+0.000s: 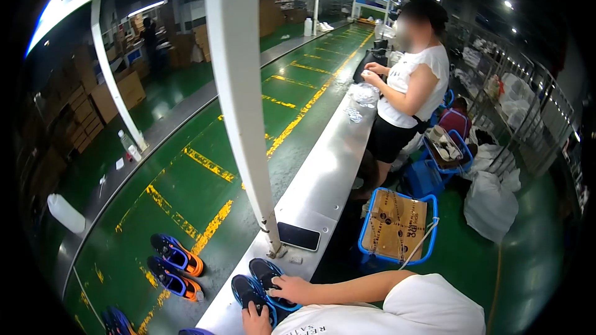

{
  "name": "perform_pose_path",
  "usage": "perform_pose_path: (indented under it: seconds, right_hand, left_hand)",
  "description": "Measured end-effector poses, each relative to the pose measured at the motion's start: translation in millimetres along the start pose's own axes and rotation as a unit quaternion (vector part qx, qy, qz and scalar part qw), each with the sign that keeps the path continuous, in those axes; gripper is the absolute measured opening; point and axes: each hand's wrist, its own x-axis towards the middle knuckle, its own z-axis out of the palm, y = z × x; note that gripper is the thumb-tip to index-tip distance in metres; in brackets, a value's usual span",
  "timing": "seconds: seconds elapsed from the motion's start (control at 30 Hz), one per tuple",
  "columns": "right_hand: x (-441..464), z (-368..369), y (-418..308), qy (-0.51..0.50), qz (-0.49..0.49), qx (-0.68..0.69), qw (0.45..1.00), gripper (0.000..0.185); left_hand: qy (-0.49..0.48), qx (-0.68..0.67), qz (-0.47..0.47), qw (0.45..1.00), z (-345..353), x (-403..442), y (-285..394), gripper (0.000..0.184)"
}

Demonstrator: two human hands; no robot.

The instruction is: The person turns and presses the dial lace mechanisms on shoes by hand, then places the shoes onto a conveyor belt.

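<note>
A pair of black sneakers with blue trim stands side by side on the metal ledge in front of me. My right hand [290, 290] reaches in from the right, its fingers bent over the top of the farther sneaker [264, 268]. Something small and pale shows at its fingertips; I cannot make out what. My left hand [256, 321] holds the nearer sneaker [244, 286], thumb and fingers closed at its upper. A black phone [298, 236] lies on the ledge just beyond the pair.
Black-and-orange sneakers [177, 270] sit on the green conveyor [242, 208] to the left. A white post [239, 87] rises from the metal ledge [320, 189]. A blue-rimmed basket [433, 232] holding cardboard stands right. Farther along, a co-worker [410, 80] handles something small.
</note>
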Motion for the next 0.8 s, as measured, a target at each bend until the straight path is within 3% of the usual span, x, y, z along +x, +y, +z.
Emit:
perform_pose_path:
  seconds: [0.17, 0.27, 0.3, 0.4, 0.43, 0.47, 0.53, 0.6, 0.67, 0.7, 0.8]
  right_hand:
    - [3.2, 12.3, -3.4, -0.027, -0.026, -0.066, 0.997, 0.033]
    - [-1.2, 9.2, 3.6, -0.017, -0.05, -0.055, 0.997, 0.04]
    - [-3.6, 2.6, 2.6, 0.032, -0.054, -0.01, 0.998, 0.035]
    - [3.7, -14.6, 1.8, 0.011, 0.003, 0.144, 0.99, 0.036]
    - [9.9, -17.0, 10.4, -0.035, 0.021, 0.18, 0.983, 0.038]
    - [11.5, 6.1, 31.3, 0.013, -0.004, 0.202, 0.979, 0.034]
    - [13.4, -16.4, 37.5, -0.062, 0.001, 0.155, 0.986, 0.03]
    - [15.7, -15.2, 44.4, -0.076, -0.013, 0.146, 0.986, 0.028]
    - [20.1, -27.9, 39.0, -0.102, -0.013, 0.141, 0.985, 0.024]
    - [17.6, -36.5, 26.0, -0.117, 0.042, 0.086, 0.988, 0.025]
    - [21.1, -35.2, 28.7, -0.122, 0.026, 0.097, 0.987, 0.026]
  left_hand:
    - [0.035, -0.069, -0.032, 0.997, -13.7, -4.6, 13.1, 0.045]
    - [0.193, -0.177, -0.018, 0.965, -43.1, -17.2, 33.7, 0.043]
    - [0.115, -0.317, -0.094, 0.937, -51.8, -11.7, 31.9, 0.035]
    - [0.158, -0.15, -0.084, 0.972, -34.4, 0.1, 12.9, 0.031]
    - [0.201, -0.185, -0.088, 0.958, -30.7, 5.5, 13.7, 0.032]
    - [0.195, -0.201, -0.088, 0.956, -27.0, 7.1, 16.3, 0.031]
    - [0.186, -0.229, -0.095, 0.951, -20.0, 5.6, 18.2, 0.03]
    - [0.142, -0.263, -0.086, 0.95, -33.2, 5.5, 19.7, 0.021]
    - [0.159, -0.275, -0.03, 0.948, -22.3, 8.4, 13.2, 0.018]
    - [0.146, -0.263, -0.039, 0.953, -19.7, 6.8, 13.4, 0.017]
    - [0.112, -0.242, -0.049, 0.963, -28.5, 9.6, 12.6, 0.016]
